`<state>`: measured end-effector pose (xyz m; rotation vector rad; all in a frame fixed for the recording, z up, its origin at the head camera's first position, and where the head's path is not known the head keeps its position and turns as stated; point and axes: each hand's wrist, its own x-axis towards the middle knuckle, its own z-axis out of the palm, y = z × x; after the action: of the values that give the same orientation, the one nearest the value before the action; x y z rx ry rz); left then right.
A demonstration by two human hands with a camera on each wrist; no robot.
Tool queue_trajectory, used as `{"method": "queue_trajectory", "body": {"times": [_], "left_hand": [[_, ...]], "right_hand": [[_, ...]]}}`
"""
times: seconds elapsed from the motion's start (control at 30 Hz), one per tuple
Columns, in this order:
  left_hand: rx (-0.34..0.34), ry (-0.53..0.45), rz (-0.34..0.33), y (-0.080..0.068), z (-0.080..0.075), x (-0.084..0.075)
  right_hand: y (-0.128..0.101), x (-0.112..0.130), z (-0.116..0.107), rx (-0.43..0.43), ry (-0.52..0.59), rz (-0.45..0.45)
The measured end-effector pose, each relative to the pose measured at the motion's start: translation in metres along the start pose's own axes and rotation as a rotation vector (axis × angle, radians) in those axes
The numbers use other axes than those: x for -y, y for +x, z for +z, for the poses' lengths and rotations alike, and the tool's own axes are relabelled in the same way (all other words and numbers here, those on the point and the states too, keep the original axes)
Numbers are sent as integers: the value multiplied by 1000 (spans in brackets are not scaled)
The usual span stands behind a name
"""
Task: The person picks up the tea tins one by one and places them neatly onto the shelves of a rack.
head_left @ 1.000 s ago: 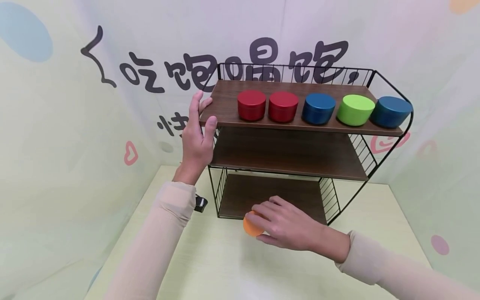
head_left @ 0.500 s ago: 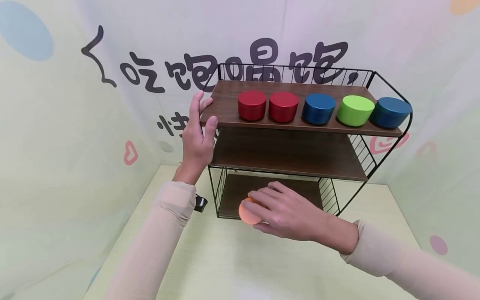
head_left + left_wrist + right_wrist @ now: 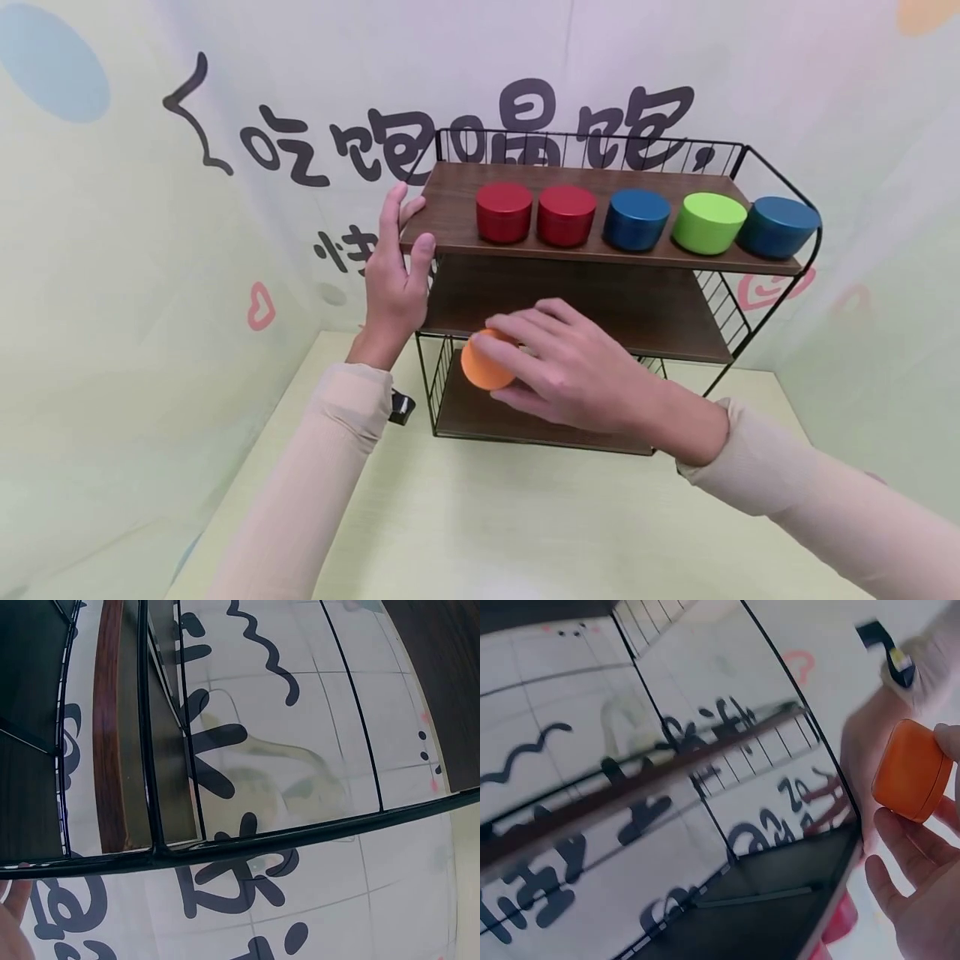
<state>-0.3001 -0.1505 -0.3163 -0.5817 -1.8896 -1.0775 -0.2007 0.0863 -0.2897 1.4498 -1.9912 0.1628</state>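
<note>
My right hand (image 3: 566,367) grips a small round orange tin (image 3: 483,367) by its side, in front of the rack between its middle and bottom boards. The right wrist view shows this orange tin (image 3: 907,769) pinched between thumb and fingers. At the rack's upper left corner, my left hand (image 3: 395,279) holds the edge of the top board (image 3: 450,200), thumb at the front and fingers along the side. Only part of the left hand (image 3: 13,930) enters the left wrist view, beside the black frame (image 3: 270,844).
Red tins (image 3: 504,213), blue tins (image 3: 637,219) and a lime green tin (image 3: 708,223) stand in a row on the top board. Below lie the middle board (image 3: 600,292) and bottom board (image 3: 480,408). A small black object (image 3: 402,407) is left of the rack.
My right hand has lifted the orange tin from near the table, up and slightly left, to just below the middle board's front edge. The left hand stays on the rack.
</note>
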Motion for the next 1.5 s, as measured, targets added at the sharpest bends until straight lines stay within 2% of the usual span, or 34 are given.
{"method": "queue_trajectory", "body": {"times": [0.37, 0.67, 0.83, 1.0, 1.23, 1.5], "left_hand": [[1, -5, 10, 0, 2, -2], [-11, -10, 6, 0, 2, -3], [-14, -3, 19, -1, 1, -1], [-2, 23, 30, 0, 1, 0], [-15, 26, 51, 0, 1, -1], [-21, 15, 21, -1, -1, -1]], "right_hand": [[24, -12, -6, -82, -13, 48], [44, -21, -5, -183, 41, 66], [58, -31, -7, -215, 54, 120], [68, -40, -8, -220, 57, 171], [82, -45, -6, -229, 34, 185], [97, -50, -5, -173, -17, 277]]}}
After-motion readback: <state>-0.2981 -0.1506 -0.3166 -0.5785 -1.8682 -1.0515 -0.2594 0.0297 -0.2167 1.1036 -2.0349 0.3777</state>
